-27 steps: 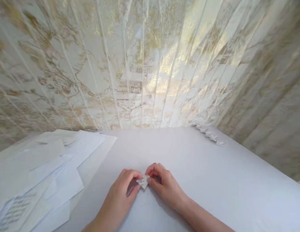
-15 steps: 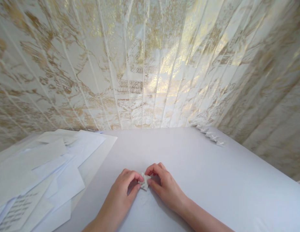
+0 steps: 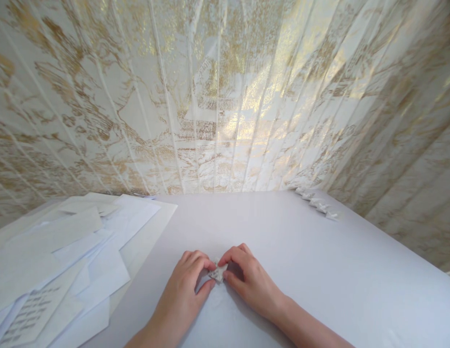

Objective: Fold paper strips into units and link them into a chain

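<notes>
A small folded piece of white paper (image 3: pixel 218 274) with dark print on it lies low over the table, between both hands. My left hand (image 3: pixel 187 285) has its index finger and thumb at the paper's left side, the fingertips set a little apart around it. From the right, my right hand (image 3: pixel 252 278) grips the paper's edge between thumb and index finger. The fingertips partly hide the folds, so its exact shape is hard to make out.
A spread pile of loose white papers (image 3: pixel 76 251), one bearing printed lines, covers the table's left side. Several small folded paper pieces (image 3: pixel 321 208) stand in a row at the far right. Behind the white table (image 3: pixel 319 290) hangs a gold-patterned curtain (image 3: pixel 217 106).
The folded paper has turned slightly, showing more of its printed face. My left index finger and thumb have moved farther apart. My right hand keeps nearly the same place.
</notes>
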Motion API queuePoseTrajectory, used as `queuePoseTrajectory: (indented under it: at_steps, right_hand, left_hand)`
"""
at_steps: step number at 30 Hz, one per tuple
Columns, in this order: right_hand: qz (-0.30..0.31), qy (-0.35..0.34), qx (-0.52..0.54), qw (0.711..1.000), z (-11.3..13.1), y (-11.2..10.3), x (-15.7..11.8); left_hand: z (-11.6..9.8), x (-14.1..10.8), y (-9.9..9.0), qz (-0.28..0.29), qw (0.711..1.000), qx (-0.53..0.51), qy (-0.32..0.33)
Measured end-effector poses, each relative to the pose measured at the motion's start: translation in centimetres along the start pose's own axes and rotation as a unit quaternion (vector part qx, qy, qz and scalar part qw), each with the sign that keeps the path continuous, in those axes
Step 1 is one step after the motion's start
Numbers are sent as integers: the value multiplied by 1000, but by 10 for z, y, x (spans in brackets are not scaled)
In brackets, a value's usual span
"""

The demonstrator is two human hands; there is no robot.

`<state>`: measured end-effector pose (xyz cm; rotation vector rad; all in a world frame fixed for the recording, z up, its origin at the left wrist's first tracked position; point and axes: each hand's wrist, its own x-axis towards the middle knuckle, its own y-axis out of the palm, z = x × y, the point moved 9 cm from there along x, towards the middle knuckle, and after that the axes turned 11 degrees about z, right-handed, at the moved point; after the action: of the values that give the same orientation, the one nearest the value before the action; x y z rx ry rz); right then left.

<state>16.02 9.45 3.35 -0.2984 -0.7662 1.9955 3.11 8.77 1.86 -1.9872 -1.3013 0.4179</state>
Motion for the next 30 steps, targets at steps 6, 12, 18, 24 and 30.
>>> queuePoseTrajectory:
  at_steps: [6, 12, 18, 24, 30]
  right_hand:
    - [22, -24, -19, 999, 5, -3, -1]
    - [8, 22, 9, 1000, -2, -6, -1]
    - [-14, 61, -30, 998, -6, -7, -2]
    - [-5, 50, -81, 995, -5, -8, 3]
    - [-9, 67, -111, 992, -6, -7, 11]
  left_hand:
    - [-3, 0, 0, -1, 999, 35, 9]
    - [-13, 0, -1, 12, 996, 79, 41]
    - [-26, 2, -1, 19, 989, 127, 67]
    - [-20, 6, -4, -2, 991, 127, 41]
    - [-13, 8, -7, -25, 992, 124, -2]
